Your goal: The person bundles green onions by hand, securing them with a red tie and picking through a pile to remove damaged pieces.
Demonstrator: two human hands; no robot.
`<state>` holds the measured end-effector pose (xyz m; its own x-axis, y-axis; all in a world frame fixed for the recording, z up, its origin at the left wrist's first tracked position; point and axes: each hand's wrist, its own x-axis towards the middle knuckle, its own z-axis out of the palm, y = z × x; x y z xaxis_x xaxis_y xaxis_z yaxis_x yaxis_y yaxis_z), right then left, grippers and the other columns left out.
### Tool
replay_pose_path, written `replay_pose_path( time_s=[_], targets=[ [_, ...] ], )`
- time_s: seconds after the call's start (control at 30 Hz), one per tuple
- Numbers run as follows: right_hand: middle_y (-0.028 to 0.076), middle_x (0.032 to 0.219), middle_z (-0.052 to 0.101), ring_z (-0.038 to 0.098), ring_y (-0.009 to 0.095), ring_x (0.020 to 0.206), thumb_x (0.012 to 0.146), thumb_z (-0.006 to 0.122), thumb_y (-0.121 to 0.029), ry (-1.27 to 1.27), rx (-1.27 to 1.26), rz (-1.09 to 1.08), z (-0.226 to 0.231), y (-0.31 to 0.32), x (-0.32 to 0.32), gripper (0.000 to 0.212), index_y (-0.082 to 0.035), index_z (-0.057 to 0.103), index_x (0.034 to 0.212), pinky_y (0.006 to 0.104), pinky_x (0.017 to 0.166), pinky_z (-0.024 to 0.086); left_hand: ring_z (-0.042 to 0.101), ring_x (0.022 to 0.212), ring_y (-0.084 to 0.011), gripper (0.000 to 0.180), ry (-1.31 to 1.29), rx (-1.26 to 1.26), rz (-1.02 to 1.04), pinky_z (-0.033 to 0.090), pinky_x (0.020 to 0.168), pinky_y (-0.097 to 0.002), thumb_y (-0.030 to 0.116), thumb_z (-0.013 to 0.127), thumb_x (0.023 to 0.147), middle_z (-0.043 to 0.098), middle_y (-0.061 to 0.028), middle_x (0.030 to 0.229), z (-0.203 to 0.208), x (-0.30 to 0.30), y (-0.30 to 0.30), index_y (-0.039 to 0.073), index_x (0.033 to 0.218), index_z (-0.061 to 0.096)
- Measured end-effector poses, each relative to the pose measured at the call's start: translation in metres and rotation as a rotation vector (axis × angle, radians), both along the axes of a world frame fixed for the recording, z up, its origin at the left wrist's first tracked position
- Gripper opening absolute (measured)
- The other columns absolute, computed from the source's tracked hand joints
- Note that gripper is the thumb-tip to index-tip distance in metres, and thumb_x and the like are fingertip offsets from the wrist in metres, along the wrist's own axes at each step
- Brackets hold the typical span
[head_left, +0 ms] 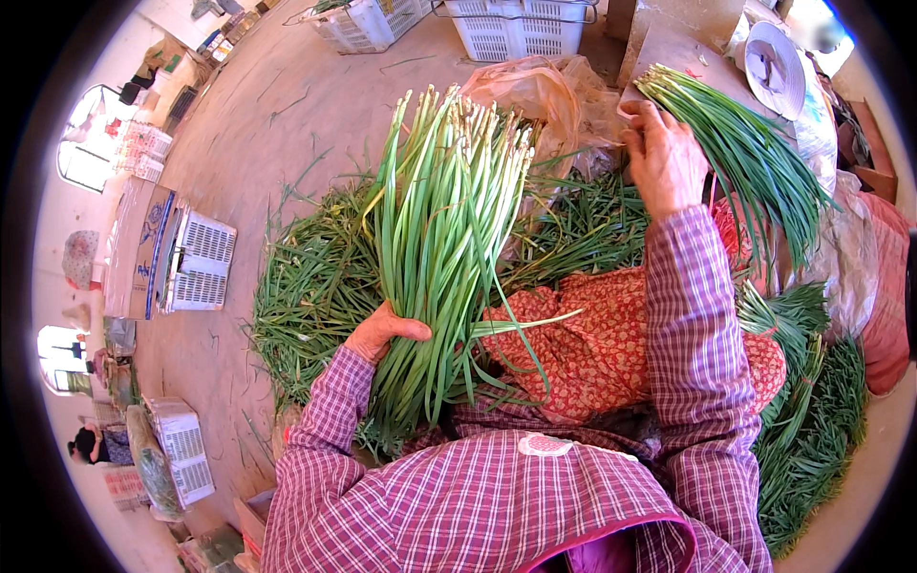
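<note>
My left hand [387, 331] is closed round the lower, leafy part of a thick bunch of garlic chives [449, 181]. Their pale cut ends point up and away from me, and a few leaves stick out to the right. My right hand [664, 158] is raised beside a second chive bundle [735, 134] lying on a ledge at the right. Its fingers are bent together near that bundle's pale ends; whatever they pinch, if anything, is too small to make out. Red ties [731, 234] hang below the second bundle.
Loose chive leaves [315, 277] are heaped before me, around a crumpled clear plastic bag [549, 91]. Red flowered cloth [592, 334] covers my lap. More chives [812, 430] lie at my right. White crates [521, 29] stand ahead and a crate [201, 258] at left. A pale hat [774, 69] rests far right.
</note>
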<state>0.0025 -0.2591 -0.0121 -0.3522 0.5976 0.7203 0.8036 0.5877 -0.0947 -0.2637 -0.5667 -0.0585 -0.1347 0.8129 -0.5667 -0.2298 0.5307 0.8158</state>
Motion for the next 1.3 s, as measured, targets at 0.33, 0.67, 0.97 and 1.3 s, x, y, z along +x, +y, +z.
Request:
replay_pose_path(
  time_s=[0.33, 0.67, 0.97, 1.3],
  targets=[
    [0.013, 0.074, 0.067, 0.066, 0.02, 0.062, 0.085, 0.067, -0.009, 0.46, -0.539, 0.698, 0.002, -0.087, -0.071, 0.012, -0.001, 0.066, 0.094, 0.033, 0.058, 0.052, 0.065, 0.102, -0.0211, 0.075, 0.07, 0.027, 0.002, 0.051, 0.092, -0.0342, 0.001, 0.077, 0.063, 0.066, -0.0105, 0.115, 0.017, 0.01, 0.009, 0.0, 0.132, 0.051],
    [0.006, 0.1, 0.062, 0.062, 0.028, 0.094, 0.081, 0.07, -0.019, -0.075, -0.211, 0.036, 0.007, -0.006, 0.011, 0.02, -0.013, 0.069, 0.1, 0.0395, 0.077, 0.053, 0.062, 0.107, -0.0198, 0.077, 0.086, 0.096, -0.015, 0.05, 0.094, -0.0346, -0.004, 0.076, 0.064, 0.064, -0.0094, 0.12, 0.013, 0.003, 0.007, 0.002, 0.136, 0.048],
    [0.006, 0.112, 0.055, 0.051, 0.026, 0.11, 0.071, 0.078, -0.037, 0.083, 0.011, 0.528, 0.042, -0.071, -0.043, 0.044, -0.009, 0.064, 0.101, 0.0475, 0.096, 0.04, 0.058, 0.115, -0.0208, 0.087, 0.112, 0.099, -0.023, 0.048, 0.098, -0.0361, -0.002, 0.085, 0.06, 0.059, -0.009, 0.129, 0.02, 0.012, 0.016, 0.004, 0.138, 0.045],
    [0.002, 0.121, 0.054, 0.042, 0.025, 0.123, 0.064, 0.081, -0.045, -0.073, -0.151, 0.433, 0.024, -0.076, -0.04, 0.049, -0.006, 0.072, 0.092, 0.0587, 0.107, 0.03, 0.058, 0.116, -0.0205, 0.089, 0.18, 0.089, -0.066, 0.05, 0.095, -0.036, -0.003, 0.085, 0.06, 0.059, -0.0085, 0.128, 0.015, 0.008, 0.018, 0.004, 0.138, 0.044]
  ],
)
